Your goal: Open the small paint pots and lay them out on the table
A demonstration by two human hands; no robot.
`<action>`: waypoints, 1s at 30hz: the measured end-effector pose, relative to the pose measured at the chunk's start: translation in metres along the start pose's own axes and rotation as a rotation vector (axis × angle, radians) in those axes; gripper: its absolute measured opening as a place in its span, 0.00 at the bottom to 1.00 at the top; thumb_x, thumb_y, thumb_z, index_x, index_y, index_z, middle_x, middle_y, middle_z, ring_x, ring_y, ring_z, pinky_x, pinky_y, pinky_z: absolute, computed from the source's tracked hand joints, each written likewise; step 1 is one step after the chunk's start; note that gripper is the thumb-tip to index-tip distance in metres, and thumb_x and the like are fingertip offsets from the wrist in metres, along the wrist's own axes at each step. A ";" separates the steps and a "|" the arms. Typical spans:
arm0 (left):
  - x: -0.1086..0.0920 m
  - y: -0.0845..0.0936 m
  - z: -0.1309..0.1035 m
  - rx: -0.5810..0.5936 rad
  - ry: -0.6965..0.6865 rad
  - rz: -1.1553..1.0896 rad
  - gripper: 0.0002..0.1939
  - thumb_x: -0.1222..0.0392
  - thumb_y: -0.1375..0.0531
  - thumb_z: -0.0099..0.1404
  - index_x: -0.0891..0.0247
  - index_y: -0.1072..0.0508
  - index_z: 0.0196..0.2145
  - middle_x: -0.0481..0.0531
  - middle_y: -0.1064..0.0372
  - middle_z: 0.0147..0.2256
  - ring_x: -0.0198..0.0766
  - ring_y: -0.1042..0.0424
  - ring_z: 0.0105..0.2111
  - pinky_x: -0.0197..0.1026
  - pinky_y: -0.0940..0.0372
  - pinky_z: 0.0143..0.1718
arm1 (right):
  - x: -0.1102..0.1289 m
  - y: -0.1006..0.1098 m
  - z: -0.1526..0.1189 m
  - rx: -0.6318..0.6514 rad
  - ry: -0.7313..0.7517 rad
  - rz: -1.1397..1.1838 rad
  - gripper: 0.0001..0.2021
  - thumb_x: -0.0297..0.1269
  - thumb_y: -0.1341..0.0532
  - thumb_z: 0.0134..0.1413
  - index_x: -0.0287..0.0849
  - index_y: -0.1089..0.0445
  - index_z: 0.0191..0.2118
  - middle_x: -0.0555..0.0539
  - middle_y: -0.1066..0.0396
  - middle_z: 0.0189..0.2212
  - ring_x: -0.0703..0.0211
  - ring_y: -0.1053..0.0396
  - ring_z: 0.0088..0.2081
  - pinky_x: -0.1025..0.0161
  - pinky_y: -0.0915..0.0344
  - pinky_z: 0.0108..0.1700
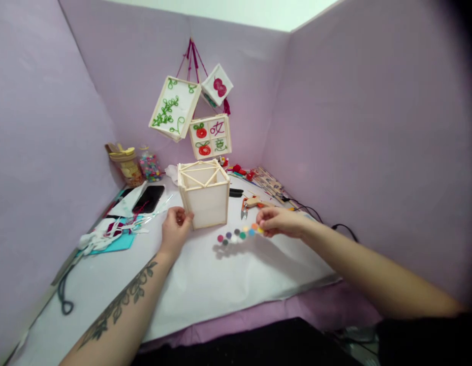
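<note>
A small open-topped box of wooden sticks and white paper point(204, 193) stands upright on the white table sheet point(205, 284). My left hand point(175, 227) touches its lower left corner with the fingers curled against it. My right hand point(278, 221) holds one end of a strip of coloured dots point(238, 235), pinched at the orange end; the strip hangs just above the sheet, right of the box.
Three decorated paper lanterns point(192, 114) hang on red cords at the back. Two jars point(138, 166), a black phone point(148, 198), paper scraps on a teal sheet point(109, 236), small scissors point(244, 207), a glue gun point(258, 202) and black cables point(327, 223) surround the box.
</note>
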State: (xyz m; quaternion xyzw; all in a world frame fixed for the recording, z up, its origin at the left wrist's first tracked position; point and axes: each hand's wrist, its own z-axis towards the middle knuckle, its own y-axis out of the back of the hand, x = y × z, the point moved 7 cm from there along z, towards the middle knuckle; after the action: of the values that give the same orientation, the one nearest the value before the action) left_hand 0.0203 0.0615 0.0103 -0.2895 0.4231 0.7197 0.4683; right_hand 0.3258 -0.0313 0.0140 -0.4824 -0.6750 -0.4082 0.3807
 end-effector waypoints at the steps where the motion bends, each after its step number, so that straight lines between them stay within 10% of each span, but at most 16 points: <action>1: 0.000 0.001 0.000 0.006 -0.011 0.005 0.16 0.49 0.39 0.57 0.61 0.36 0.37 0.45 0.36 0.27 0.35 0.33 0.26 0.38 0.36 0.29 | -0.016 -0.007 0.003 0.011 -0.043 -0.014 0.12 0.37 0.32 0.39 0.43 0.34 0.30 0.51 0.28 0.25 0.63 0.30 0.25 0.64 0.30 0.29; 8: -0.032 0.024 -0.015 -0.121 -0.344 0.178 0.10 0.54 0.39 0.60 0.60 0.36 0.34 0.42 0.42 0.23 0.31 0.40 0.21 0.35 0.40 0.26 | -0.027 0.010 -0.011 -0.165 0.183 -0.620 0.17 0.38 0.33 0.45 0.45 0.29 0.43 0.42 0.28 0.44 0.57 0.28 0.34 0.62 0.33 0.34; 14: -0.067 -0.043 -0.059 0.675 -0.623 0.235 0.11 0.59 0.45 0.66 0.56 0.25 0.43 0.55 0.27 0.41 0.39 0.27 0.39 0.41 0.31 0.41 | -0.033 -0.001 -0.033 -0.272 0.314 -0.748 0.10 0.28 0.38 0.46 0.44 0.30 0.38 0.45 0.31 0.37 0.57 0.31 0.34 0.61 0.35 0.38; 17: -0.061 -0.062 -0.069 0.831 -0.585 0.290 0.14 0.59 0.47 0.68 0.55 0.24 0.45 0.56 0.27 0.43 0.42 0.27 0.42 0.45 0.31 0.45 | -0.037 -0.014 -0.037 -0.279 0.404 -0.712 0.08 0.26 0.41 0.47 0.45 0.31 0.34 0.46 0.32 0.35 0.58 0.33 0.33 0.61 0.36 0.37; 30: -0.047 -0.078 -0.068 0.798 -0.470 0.372 0.11 0.60 0.45 0.66 0.59 0.25 0.43 0.56 0.27 0.40 0.44 0.28 0.42 0.45 0.32 0.44 | -0.052 -0.021 -0.034 -0.364 0.591 -0.583 0.07 0.27 0.44 0.52 0.45 0.33 0.36 0.46 0.32 0.34 0.55 0.33 0.37 0.57 0.36 0.43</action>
State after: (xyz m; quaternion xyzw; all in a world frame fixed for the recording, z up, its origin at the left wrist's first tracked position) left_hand 0.1115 -0.0027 -0.0098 0.1627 0.5928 0.6188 0.4891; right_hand 0.3227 -0.0846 -0.0247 -0.1939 -0.5623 -0.7307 0.3351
